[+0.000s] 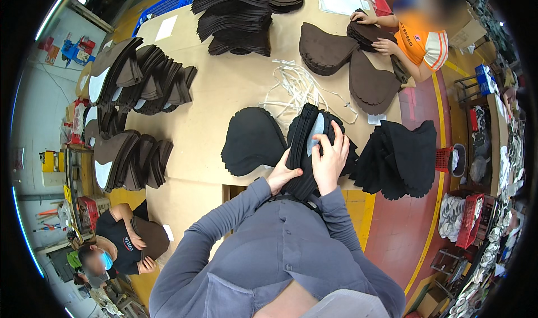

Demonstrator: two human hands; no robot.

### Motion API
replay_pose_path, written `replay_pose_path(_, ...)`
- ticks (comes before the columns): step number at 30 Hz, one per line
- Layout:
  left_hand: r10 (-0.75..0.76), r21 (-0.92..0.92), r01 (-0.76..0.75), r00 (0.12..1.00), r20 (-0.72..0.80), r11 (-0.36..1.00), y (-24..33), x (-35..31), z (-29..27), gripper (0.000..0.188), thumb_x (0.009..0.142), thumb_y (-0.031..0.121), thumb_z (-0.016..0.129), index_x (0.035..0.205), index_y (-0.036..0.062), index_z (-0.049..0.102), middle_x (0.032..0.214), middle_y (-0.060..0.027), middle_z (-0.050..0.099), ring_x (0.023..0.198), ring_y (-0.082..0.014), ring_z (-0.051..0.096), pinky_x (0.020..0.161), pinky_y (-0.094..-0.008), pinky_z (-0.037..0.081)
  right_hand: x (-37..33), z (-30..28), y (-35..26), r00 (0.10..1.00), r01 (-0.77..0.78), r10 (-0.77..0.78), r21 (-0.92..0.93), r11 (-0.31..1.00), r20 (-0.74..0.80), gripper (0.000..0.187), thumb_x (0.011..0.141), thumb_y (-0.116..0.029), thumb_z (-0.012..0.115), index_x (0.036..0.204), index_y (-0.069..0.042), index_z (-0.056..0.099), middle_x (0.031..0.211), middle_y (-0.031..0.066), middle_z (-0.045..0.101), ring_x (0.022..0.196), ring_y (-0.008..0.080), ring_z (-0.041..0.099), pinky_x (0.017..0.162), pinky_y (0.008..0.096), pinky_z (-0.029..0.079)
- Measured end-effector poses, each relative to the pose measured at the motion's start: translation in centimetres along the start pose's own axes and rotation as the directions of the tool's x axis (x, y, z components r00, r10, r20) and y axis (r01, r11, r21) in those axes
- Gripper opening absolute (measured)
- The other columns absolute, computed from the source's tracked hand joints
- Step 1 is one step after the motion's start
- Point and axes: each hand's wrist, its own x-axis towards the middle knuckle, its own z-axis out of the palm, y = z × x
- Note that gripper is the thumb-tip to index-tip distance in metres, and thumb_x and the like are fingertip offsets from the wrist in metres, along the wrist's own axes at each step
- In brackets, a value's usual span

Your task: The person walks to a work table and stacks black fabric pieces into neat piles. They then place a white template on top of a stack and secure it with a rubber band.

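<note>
View looking down on a person in a grey shirt at a tan counter. A black bundle of many thin curved pieces stands on edge at the counter's near side, between both hands, a pale patch on its face. Handling of this bundle looks to be midway. To the far left, brown bundles with similar white patches appear already gathered. A rounded black pile just left and a fanned black pile to the right lie unheld; whether they are done or waiting cannot be told. Loose white strips lie beyond.

Both forearms reach forward, elbows bent. The left hand has its grip closed on the bundle's lower left edge. The right hand arches over its right side, fingers spread near the patch; whether its grip pinches anything is unclear.
</note>
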Motion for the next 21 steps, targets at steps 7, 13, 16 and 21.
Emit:
replay_pose_path(7,-0.015,-0.02,0.015,1.0,-0.002,1.0,-0.18,-0.01,-0.18,0.095,0.074,0.017,0.082,0.148,0.0086,0.022,0.138,-0.005,0.042,0.126,-0.0165,0.042,0.104,-0.031,0.037,0.07,-0.24,-0.39,1.0,-0.018,0.018,0.011,1.0,-0.001,0.028,0.069,-0.035,0.078,0.082,-0.014,0.067,0.137,0.0054,0.046,0.128,0.0387,0.035,0.108,0.051,0.027)
replay_pose_path(13,-0.02,-0.013,0.02,1.0,-0.008,1.0,0.0,-0.1,0.01,0.094,0.075,0.016,0.081,0.148,0.0092,0.022,0.138,-0.005,0.042,0.127,-0.0165,0.041,0.104,-0.0312,0.036,0.17,-0.13,-0.49,0.999,-0.043,0.042,0.05,0.998,0.02,0.028,0.067,-0.033,0.081,0.081,-0.014,0.066,0.138,0.0054,0.045,0.129,0.0386,0.034,0.107,0.0502,0.028)
replay_pose_path(16,-0.009,0.004,0.009,1.0,-0.001,1.0,0.05,-0.04,-0.11,0.093,0.076,0.017,0.08,0.148,0.0091,0.022,0.139,-0.0048,0.041,0.128,-0.0168,0.04,0.105,-0.0316,0.036,0.43,-0.24,-0.52,0.998,-0.041,0.038,0.078,0.996,0.039,0.027,0.068,-0.031,0.08,0.083,-0.014,0.065,0.138,0.0054,0.045,0.129,0.039,0.034,0.107,0.0499,0.029)
replay_pose_path(21,-0.009,-0.014,0.009,1.0,0.02,1.0,0.22,-0.15,-0.14,0.095,0.077,0.02,0.08,0.149,0.0112,0.019,0.143,-0.005,0.038,0.131,-0.0174,0.037,0.107,-0.0316,0.033,0.58,-0.01,-0.28,0.997,-0.041,0.032,0.143,0.989,0.065,0.025,0.07,-0.021,0.076,0.091,-0.014,0.063,0.139,0.0062,0.043,0.128,0.0406,0.035,0.106,0.0493,0.031)
